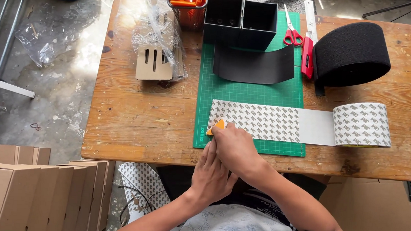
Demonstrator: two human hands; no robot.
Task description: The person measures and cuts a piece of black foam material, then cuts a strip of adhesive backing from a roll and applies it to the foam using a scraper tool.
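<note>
A wide roll of patterned white tape (362,123) lies at the right of the wooden table (139,121). Its strip (261,121) is pulled out leftward across a green cutting mat (249,92). My right hand (235,149) is closed on a small orange tool (219,126) at the strip's left end. My left hand (210,176) lies flat at the table's near edge with its fingers straight. Its fingertips are tucked under my right hand, and nothing shows in it.
At the back of the mat stand two black open boxes (241,19) and a curved black sheet (255,66). To the right lie red scissors (292,33), a red knife (307,57) and a black felt roll (351,53). A slotted cardboard piece (154,63) is at the left, with stacked cardboard boxes (23,190) on the floor.
</note>
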